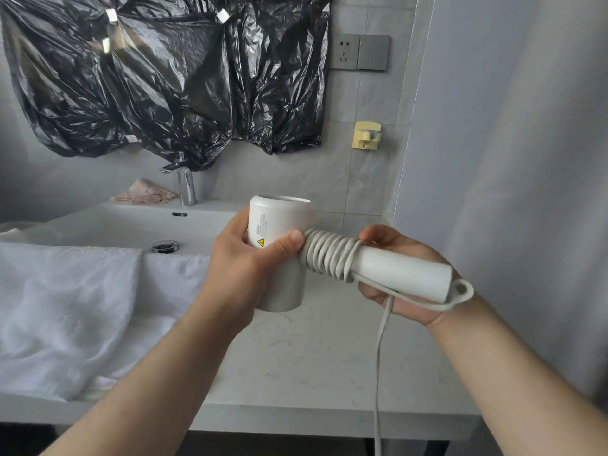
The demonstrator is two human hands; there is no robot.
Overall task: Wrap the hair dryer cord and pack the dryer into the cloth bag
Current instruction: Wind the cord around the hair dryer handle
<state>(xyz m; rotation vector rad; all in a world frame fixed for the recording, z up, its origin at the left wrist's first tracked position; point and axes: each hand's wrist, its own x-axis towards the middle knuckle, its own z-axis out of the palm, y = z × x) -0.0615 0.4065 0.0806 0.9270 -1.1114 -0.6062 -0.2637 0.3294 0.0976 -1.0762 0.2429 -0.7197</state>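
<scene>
The white hair dryer (279,222) is held in the air above the pale countertop (312,357). Its barrel is gripped by the left hand (250,261), with the thumb (289,241) pressed just beside the first turn of the cord (329,255). The handle (404,274) is cupped from beneath by the right hand (408,250). That hand's fingers (378,233) are curled over the far side, with the tips at the last turn.

Tight coils cover the part of the handle between the two hands. A loose tail (378,357) drops from under the right palm past the counter edge, and its plug is not seen. A hanging loop (462,289) sticks out beyond the heel of the right hand.

The dryer is judged light and rigid, with a smooth shell that could slip. It is best held by the barrel, as now. The cord looks rubbery and springy, so the coils may loosen unless the last turn is pinned by a fingertip.

No cloth bag can be identified. A white towel (65,307) lies left of the left hand.
</scene>
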